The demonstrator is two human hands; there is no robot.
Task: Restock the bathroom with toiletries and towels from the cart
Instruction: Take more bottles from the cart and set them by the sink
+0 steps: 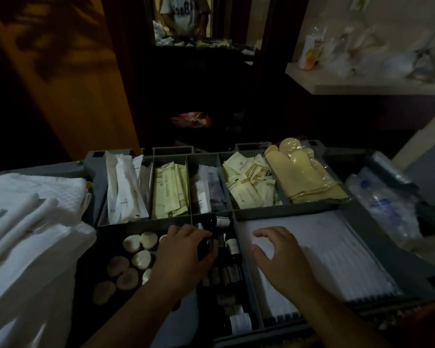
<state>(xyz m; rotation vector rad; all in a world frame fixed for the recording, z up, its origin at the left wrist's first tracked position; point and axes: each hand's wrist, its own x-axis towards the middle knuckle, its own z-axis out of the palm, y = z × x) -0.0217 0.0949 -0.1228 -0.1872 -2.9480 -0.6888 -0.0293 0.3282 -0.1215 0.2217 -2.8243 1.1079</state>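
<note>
Labels first. The dark bottles carry white labels, and the cream sachets and a second lot of sachets carry printed marks. I can't read any of it at this light and size. The plastic-wrapped water bottles show blue print, also illegible.

Left hand: its fingers are curled down into the narrow middle compartment, closed round a small dark bottle. The other bottles lie in a row just beyond and under the fingertips.

Right hand: fingers loosely bent and spread, holding nothing. It sits over the stack of flat white packets in the large right compartment. I can't tell whether it touches them.

Surroundings:
- Round pale soaps are in the compartment just left of the left wrist.
- Folded white towels are piled at the cart's left end, overlapping the edge of the grey tray.
- The back row holds long white wrapped packets, then the sachets, then yellow rubber gloves in clear wrap.
- A pale shelf with bagged items is up on the right, well apart from the cart.
</note>
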